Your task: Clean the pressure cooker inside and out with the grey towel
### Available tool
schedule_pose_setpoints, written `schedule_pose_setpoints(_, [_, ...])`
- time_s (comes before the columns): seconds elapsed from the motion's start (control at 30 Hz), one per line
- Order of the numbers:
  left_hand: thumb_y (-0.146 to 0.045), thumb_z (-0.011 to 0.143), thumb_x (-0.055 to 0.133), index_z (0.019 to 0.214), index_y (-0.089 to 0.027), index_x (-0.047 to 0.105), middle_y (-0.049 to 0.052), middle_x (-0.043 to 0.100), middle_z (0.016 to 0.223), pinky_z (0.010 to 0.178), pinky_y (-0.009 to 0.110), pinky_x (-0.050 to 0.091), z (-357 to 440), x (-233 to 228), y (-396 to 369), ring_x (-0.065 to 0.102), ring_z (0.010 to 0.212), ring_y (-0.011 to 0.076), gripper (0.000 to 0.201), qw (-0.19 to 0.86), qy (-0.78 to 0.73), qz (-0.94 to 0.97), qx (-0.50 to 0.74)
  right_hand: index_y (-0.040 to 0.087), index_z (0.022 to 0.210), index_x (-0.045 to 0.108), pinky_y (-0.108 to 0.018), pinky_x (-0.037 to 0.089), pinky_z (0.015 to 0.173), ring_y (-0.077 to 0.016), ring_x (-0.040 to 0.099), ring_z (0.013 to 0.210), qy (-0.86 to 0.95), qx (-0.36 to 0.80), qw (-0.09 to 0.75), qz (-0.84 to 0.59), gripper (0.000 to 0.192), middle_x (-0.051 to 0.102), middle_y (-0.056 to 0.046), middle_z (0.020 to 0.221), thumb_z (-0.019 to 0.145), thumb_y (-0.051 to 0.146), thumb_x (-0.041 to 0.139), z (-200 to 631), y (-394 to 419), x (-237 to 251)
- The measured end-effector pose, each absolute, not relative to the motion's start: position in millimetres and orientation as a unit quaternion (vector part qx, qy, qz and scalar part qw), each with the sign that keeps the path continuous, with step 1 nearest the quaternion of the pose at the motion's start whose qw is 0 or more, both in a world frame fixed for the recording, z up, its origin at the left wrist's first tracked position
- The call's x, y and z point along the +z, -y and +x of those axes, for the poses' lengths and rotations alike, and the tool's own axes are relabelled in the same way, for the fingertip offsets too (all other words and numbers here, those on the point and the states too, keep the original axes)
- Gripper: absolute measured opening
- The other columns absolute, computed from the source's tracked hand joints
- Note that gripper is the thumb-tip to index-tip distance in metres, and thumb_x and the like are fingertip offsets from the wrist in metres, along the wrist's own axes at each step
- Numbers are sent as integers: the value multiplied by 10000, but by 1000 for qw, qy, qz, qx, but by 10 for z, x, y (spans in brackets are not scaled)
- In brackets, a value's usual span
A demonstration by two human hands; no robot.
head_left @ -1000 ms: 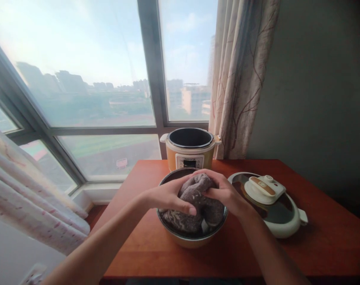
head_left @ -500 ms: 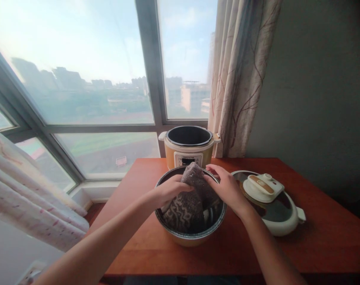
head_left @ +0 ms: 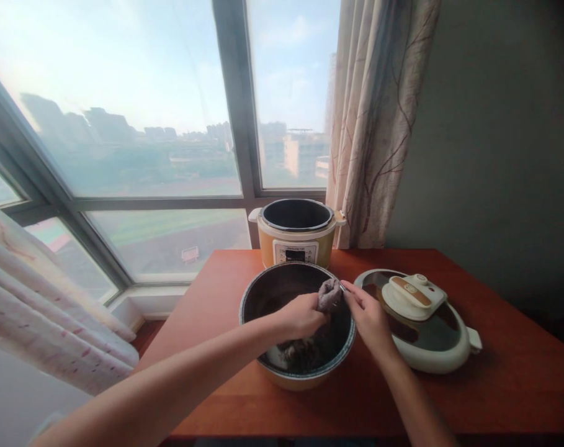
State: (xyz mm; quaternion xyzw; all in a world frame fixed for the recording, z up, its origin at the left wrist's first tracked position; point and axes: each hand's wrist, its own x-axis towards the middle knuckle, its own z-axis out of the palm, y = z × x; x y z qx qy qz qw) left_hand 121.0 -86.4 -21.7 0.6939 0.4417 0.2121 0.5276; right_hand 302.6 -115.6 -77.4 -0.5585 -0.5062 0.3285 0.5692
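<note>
The inner pot (head_left: 250,347) of a pressure cooker sits on the table in front of me, dark inside. My left hand (head_left: 304,315) reaches across its opening, fingers closed round a bunched grey cloth (head_left: 330,294). The cloth's upper part presses against the pot's right rim, and its patterned lower part hangs down inside, partly in shadow. At that same rim my right hand (head_left: 366,311) pinches the pot's edge between thumb and fingers, close beside the cloth.
Behind the pot stands the cooker body (head_left: 296,239), lidless, with a control panel in front. The cooker lid (head_left: 430,347) lies on the wooden table (head_left: 500,385) to the right. A window (head_left: 161,149) and curtains (head_left: 379,124) are beyond.
The cloth has moved from the pot's middle to its right rim and is now bunched. My left hand has gone right and slightly down with it; my right hand has shifted slightly right and down.
</note>
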Motion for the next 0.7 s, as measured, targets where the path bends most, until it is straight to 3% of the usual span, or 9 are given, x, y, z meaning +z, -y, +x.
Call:
schedule_pose_setpoints(0.1, [-225,723,606,822,-159,692,68,694,823,740,320,490,1419,-265,736,668,859,287,147,430,-486,749,131,155,1184,721,-458,444,1033,-315,649,1127,509,333,578,-544,509,726,-147,1184,864,535,613,3031,1144,-809])
schedule_pose_setpoints(0.23, [-220,772,542,981,-92,697,124,728,976,696,291,518,1510,-311,543,693,895,274,289,417,-525,736,94,168,1201,720,-482,446,1047,-329,643,1152,502,336,584,-542,530,715,-141,1223,851,550,607,3022,1144,-826])
schedule_pose_setpoints(0.33, [-232,771,578,1067,-102,693,122,738,1049,738,274,536,1518,-315,517,705,926,256,343,408,-509,753,83,169,1182,730,-494,445,1056,-341,631,1177,482,337,601,-541,533,719,-140,1215,836,557,613,2998,1133,-848])
schedule_pose_setpoints(0.43, [-195,709,640,1067,-106,705,155,747,1049,757,321,550,1530,-266,612,715,942,305,374,325,-478,815,24,162,1164,735,-503,432,1072,-344,626,1185,468,342,615,-534,534,718,-145,1213,828,560,619,2976,1115,-883])
schedule_pose_setpoints(0.57, [-150,662,655,966,-81,732,219,754,957,673,365,555,1443,-126,804,732,847,357,321,163,-364,909,-120,160,1169,726,-496,416,1087,-334,608,1211,443,359,632,-525,524,699,-144,1254,826,543,630,2954,1098,-924])
schedule_pose_setpoints(0.7, [-150,708,648,970,-148,744,171,766,954,636,344,539,1194,88,914,733,824,327,278,64,-198,951,-229,157,1169,723,-475,408,1089,-318,602,1213,424,364,638,-530,514,691,-140,1268,824,529,635,2940,1100,-924])
